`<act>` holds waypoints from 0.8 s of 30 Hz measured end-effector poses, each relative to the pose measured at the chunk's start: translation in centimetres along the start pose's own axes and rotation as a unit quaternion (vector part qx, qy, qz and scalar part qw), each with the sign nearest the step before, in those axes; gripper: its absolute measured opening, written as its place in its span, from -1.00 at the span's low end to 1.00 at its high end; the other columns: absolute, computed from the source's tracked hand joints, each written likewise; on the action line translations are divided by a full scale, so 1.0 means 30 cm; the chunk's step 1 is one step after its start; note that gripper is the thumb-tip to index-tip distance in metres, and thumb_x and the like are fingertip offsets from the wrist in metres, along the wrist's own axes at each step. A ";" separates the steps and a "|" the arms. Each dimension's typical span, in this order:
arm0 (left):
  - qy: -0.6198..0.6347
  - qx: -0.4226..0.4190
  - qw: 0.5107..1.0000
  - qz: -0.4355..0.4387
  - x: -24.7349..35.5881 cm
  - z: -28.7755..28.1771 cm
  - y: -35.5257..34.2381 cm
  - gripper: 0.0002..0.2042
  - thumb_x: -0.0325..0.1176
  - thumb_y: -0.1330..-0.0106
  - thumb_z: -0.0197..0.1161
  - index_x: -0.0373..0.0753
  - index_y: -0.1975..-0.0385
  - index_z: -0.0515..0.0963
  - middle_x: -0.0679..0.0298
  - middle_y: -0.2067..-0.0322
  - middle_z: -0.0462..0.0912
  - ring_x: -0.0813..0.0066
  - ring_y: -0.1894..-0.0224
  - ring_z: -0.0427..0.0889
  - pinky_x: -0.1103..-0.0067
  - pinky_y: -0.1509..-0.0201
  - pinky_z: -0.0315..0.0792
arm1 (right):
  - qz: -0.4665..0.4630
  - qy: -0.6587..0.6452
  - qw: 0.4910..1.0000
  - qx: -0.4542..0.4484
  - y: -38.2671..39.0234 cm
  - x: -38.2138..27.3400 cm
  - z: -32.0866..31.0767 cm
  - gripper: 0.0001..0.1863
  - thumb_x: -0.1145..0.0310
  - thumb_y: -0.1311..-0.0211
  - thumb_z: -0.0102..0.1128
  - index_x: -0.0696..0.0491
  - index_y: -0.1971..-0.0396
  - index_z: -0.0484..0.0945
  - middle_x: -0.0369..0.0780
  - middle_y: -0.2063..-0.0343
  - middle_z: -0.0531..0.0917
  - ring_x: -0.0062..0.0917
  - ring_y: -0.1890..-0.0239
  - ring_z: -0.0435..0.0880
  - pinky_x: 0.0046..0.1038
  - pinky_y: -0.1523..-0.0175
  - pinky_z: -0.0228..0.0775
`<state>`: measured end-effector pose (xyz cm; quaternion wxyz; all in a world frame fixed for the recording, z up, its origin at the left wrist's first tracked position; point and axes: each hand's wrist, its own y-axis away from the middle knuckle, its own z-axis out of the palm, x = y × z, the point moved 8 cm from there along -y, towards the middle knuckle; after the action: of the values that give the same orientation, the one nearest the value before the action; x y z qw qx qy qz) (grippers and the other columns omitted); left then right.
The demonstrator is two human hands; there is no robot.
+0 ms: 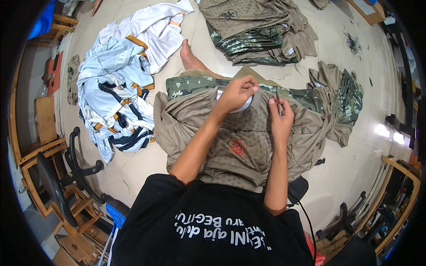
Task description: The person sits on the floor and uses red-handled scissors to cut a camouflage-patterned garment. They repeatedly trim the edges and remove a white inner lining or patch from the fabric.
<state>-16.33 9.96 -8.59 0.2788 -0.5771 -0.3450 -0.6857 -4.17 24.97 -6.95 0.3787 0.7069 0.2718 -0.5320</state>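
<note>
A brown shirt with a red emblem lies at the frame's centre. At its collar, the left hand presses thumb and fingertips together; whether they pinch anything, I cannot tell. Right of centre, the right hand pinches a slim pointed tool. Farther, pale garments heap upper left; brown-and-camouflage garments stack at upper centre.

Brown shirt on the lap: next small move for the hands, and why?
I'd probably bring the slim pointed tool toward the collar of the brown shirt: the right hand grips it just right of the collar, tip pointing away from the wearer, while the left hand is at the collar with fingers curled. Whether those fingers hold a thread is too small to tell.
</note>
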 end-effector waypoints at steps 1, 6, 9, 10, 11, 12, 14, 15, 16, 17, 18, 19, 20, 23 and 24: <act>0.043 -0.019 0.999 -0.025 -0.022 0.004 -0.011 -0.83 -0.31 -0.50 0.19 -0.29 0.12 0.51 0.16 0.24 0.79 0.56 0.32 0.66 0.58 0.19 0.49 | -0.001 0.004 1.000 -0.001 -0.001 0.003 -0.002 -0.82 0.42 -0.41 0.28 0.25 0.18 0.59 -0.31 0.29 0.67 -0.72 0.20 0.57 -0.64 0.04 0.38; 0.142 0.107 0.982 -0.064 -0.038 -0.094 -0.036 -0.81 -0.27 -0.52 0.20 -0.28 0.13 0.47 0.17 0.32 0.76 0.63 0.39 0.60 0.57 0.30 0.48 | 0.000 0.007 1.000 -0.003 0.000 0.005 -0.002 -0.82 0.42 -0.42 0.27 0.25 0.18 0.59 -0.31 0.28 0.67 -0.71 0.20 0.58 -0.64 0.03 0.40; 0.014 0.140 0.990 -0.011 0.032 -0.112 -0.023 -0.79 -0.22 -0.49 0.23 -0.26 0.16 0.54 0.22 0.35 0.73 0.60 0.38 0.61 0.54 0.28 0.48 | -0.001 0.002 1.000 -0.008 -0.003 0.010 -0.001 -0.81 0.42 -0.42 0.27 0.25 0.17 0.59 -0.30 0.27 0.67 -0.71 0.19 0.58 -0.64 0.03 0.40; -0.048 0.144 0.988 0.011 0.066 -0.104 -0.014 -0.78 -0.21 -0.47 0.25 -0.25 0.18 0.57 0.23 0.36 0.73 0.57 0.38 0.62 0.52 0.27 0.48 | -0.003 0.001 1.000 -0.009 -0.004 0.010 -0.002 -0.81 0.42 -0.42 0.27 0.25 0.17 0.59 -0.30 0.27 0.67 -0.71 0.19 0.58 -0.64 0.03 0.40; -0.110 0.127 0.984 0.058 0.114 -0.081 -0.006 -0.78 -0.21 -0.45 0.28 -0.26 0.19 0.60 0.23 0.36 0.72 0.52 0.37 0.62 0.50 0.26 0.48 | -0.007 0.004 1.000 -0.010 -0.002 0.004 -0.001 -0.82 0.42 -0.42 0.27 0.25 0.17 0.59 -0.30 0.27 0.67 -0.71 0.19 0.58 -0.64 0.03 0.40; -0.171 0.109 0.973 0.105 0.160 -0.052 0.005 -0.77 -0.21 -0.42 0.30 -0.27 0.21 0.63 0.23 0.35 0.71 0.46 0.37 0.62 0.49 0.25 0.49 | -0.011 0.006 1.000 -0.010 -0.001 0.000 0.000 -0.82 0.42 -0.42 0.27 0.25 0.17 0.59 -0.30 0.27 0.67 -0.71 0.19 0.58 -0.64 0.03 0.40; -0.286 0.070 0.943 0.154 0.209 -0.003 0.020 -0.78 -0.23 -0.34 0.35 -0.29 0.31 0.67 0.20 0.34 0.68 0.27 0.32 0.63 0.40 0.21 0.50 | -0.003 -0.010 1.000 -0.009 -0.004 0.015 -0.002 -0.82 0.43 -0.41 0.28 0.25 0.17 0.59 -0.31 0.27 0.67 -0.71 0.19 0.59 -0.64 0.03 0.41; -0.316 0.068 0.933 0.159 0.200 0.002 0.020 -0.78 -0.23 -0.34 0.35 -0.29 0.31 0.67 0.17 0.34 0.70 0.21 0.31 0.65 0.37 0.21 0.50 | -0.002 -0.013 1.000 -0.009 -0.005 0.018 -0.003 -0.82 0.43 -0.41 0.28 0.25 0.17 0.59 -0.31 0.27 0.67 -0.72 0.20 0.58 -0.65 0.03 0.40; -0.346 0.066 0.922 0.163 0.180 0.007 0.020 -0.77 -0.22 -0.35 0.34 -0.29 0.31 0.66 0.14 0.34 0.71 0.15 0.30 0.66 0.35 0.21 0.51 | -0.002 -0.017 1.000 -0.010 -0.006 0.020 -0.002 -0.82 0.43 -0.41 0.28 0.24 0.17 0.59 -0.31 0.27 0.67 -0.72 0.20 0.58 -0.65 0.04 0.40; -0.375 0.064 0.909 0.168 0.175 0.015 0.019 -0.76 -0.21 -0.35 0.34 -0.30 0.32 0.66 0.11 0.33 0.72 0.09 0.29 0.68 0.32 0.20 0.51 | -0.006 -0.016 1.000 -0.010 -0.007 0.018 -0.001 -0.83 0.43 -0.41 0.28 0.24 0.16 0.59 -0.32 0.27 0.67 -0.73 0.21 0.58 -0.65 0.05 0.40; -0.350 0.076 0.921 0.154 0.165 0.009 0.016 -0.75 -0.20 -0.36 0.32 -0.30 0.31 0.65 0.08 0.35 0.71 0.04 0.29 0.68 0.30 0.21 0.51 | -0.009 -0.015 1.000 -0.011 -0.007 0.016 0.001 -0.83 0.44 -0.41 0.28 0.24 0.16 0.59 -0.33 0.27 0.67 -0.74 0.22 0.57 -0.66 0.06 0.39; -0.323 0.087 0.932 0.140 0.155 0.006 0.013 -0.75 -0.20 -0.37 0.31 -0.31 0.31 0.64 0.04 0.36 0.71 -0.01 0.29 0.69 0.27 0.21 0.51 | -0.009 -0.006 1.000 -0.012 -0.006 0.014 0.002 -0.83 0.42 -0.41 0.28 0.23 0.17 0.59 -0.33 0.28 0.67 -0.74 0.23 0.57 -0.66 0.08 0.39; -0.297 0.099 0.941 0.127 0.154 0.003 0.011 -0.74 -0.19 -0.38 0.30 -0.31 0.31 0.63 0.01 0.38 0.71 -0.06 0.29 0.69 0.24 0.21 0.51 | -0.010 0.004 1.000 -0.013 -0.004 0.008 0.002 -0.82 0.41 -0.41 0.29 0.22 0.17 0.59 -0.33 0.29 0.67 -0.74 0.25 0.57 -0.65 0.10 0.38; -0.283 0.104 0.950 0.086 0.152 -0.001 0.004 -0.73 -0.18 -0.42 0.25 -0.32 0.27 0.61 -0.05 0.44 0.68 -0.15 0.32 0.68 0.19 0.22 0.49 | -0.012 0.074 0.997 -0.002 0.005 -0.026 -0.005 -0.77 0.33 -0.38 0.34 0.19 0.19 0.59 -0.31 0.35 0.66 -0.72 0.31 0.56 -0.62 0.16 0.38; -0.286 0.100 0.949 0.088 0.149 -0.001 0.000 -0.72 -0.18 -0.43 0.24 -0.32 0.26 0.60 -0.05 0.45 0.68 -0.15 0.32 0.68 0.18 0.22 0.49 | -0.013 0.104 0.995 0.004 0.007 -0.043 -0.005 -0.75 0.30 -0.37 0.36 0.19 0.19 0.59 -0.30 0.38 0.66 -0.71 0.33 0.56 -0.61 0.18 0.38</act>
<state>-17.14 10.02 -4.19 0.2836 -0.7462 -0.4249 -0.4269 -4.28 25.00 -5.63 0.3387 0.7558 0.3170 -0.4620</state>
